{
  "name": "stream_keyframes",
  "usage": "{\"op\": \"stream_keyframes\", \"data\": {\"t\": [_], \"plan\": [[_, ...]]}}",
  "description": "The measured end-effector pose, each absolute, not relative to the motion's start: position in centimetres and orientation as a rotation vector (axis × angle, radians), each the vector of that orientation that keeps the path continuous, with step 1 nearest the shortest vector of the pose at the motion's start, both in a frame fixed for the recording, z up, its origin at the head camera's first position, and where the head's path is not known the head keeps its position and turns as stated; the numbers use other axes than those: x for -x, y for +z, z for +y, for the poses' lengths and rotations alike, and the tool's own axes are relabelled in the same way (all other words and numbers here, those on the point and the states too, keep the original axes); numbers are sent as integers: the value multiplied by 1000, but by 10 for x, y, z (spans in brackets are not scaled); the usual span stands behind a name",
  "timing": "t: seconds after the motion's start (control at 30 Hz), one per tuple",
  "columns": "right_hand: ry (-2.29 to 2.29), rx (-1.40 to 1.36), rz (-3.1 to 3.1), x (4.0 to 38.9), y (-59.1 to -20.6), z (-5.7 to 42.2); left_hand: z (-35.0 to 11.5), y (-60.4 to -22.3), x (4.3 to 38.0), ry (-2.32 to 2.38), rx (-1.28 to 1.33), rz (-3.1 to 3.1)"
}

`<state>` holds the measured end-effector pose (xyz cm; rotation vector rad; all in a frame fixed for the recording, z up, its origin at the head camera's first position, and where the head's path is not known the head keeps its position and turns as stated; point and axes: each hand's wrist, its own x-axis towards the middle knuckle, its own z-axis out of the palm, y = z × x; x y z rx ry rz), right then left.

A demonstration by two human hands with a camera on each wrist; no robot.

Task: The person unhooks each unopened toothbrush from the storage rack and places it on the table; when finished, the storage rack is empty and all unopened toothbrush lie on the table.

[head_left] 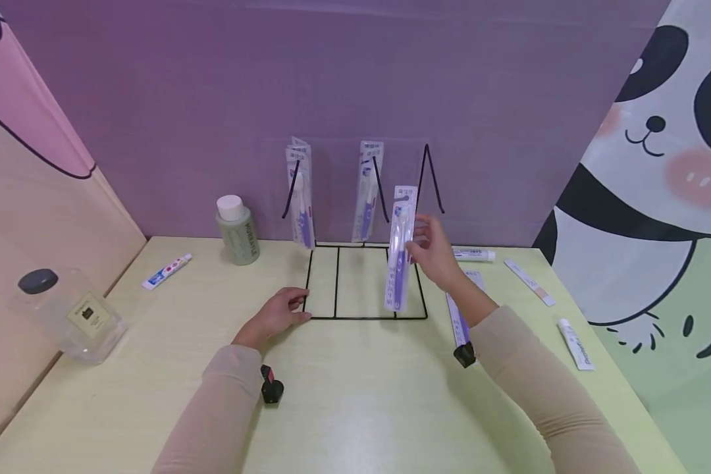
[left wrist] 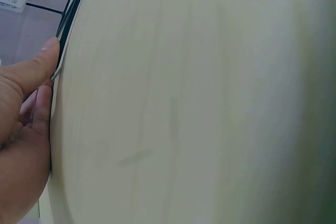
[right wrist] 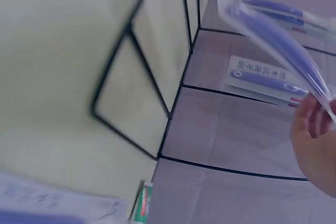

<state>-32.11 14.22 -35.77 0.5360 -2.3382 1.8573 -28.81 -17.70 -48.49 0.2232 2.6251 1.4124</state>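
My right hand (head_left: pixel 435 253) pinches the edge of a packaged toothbrush (head_left: pixel 399 250), purple-handled and nearly upright, in front of the black wire rack (head_left: pixel 355 318). In the right wrist view, this toothbrush slants away from my fingers, a little blurred. The left hand (head_left: pixel 280 311) grips the rack's base at its front left corner, thumb and fingers on the wire. Packaged toothbrushes (head_left: pixel 300 197) hang from the rack's left hook, and another packaged toothbrush (head_left: pixel 365 197) from the middle one. The right hook (head_left: pixel 433 178) is bare, just above my right hand.
A further packaged toothbrush (head_left: pixel 459 319) lies partly under my right forearm. Toothpaste tubes (head_left: pixel 576 344) and a slim box (head_left: pixel 529 282) lie on the right. Leftward are a green-grey bottle (head_left: pixel 239 234), a small tube (head_left: pixel 167 271) and a clear bottle (head_left: pixel 77 322). A purple backdrop (head_left: pixel 343 72) stands behind.
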Motion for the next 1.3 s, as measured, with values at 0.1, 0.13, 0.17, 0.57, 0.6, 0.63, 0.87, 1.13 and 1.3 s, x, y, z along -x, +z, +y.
{"op": "stream_keyframes", "data": {"t": [0.1,0.13,0.17,0.57,0.6,0.63,0.87,1.13,1.3], "plan": [[1990,-456,-2436,303,-366,154,-178,-485,288,1406,-223,2630],[2039,-431,-2464,298,-370,159,-178,-485,288,1409,-222,2626],[2089,-404,-2491,292,-375,163,-179,-485,288,1408,-227,2623],[2335,-172,-2803,225,-424,197,-180,-482,289,1434,-207,2596],[2337,-160,-2829,220,-427,198,-180,-482,289,1433,-209,2594],[2340,-158,-2853,217,-430,200,-180,-482,289,1435,-210,2593],[2309,-141,-2949,208,-440,206,-180,-481,288,1432,-233,2602],[2183,-111,-3022,203,-449,209,-178,-481,287,1415,-221,2609],[1862,-80,-3155,200,-445,207,-177,-483,287,1436,-219,2601]]}}
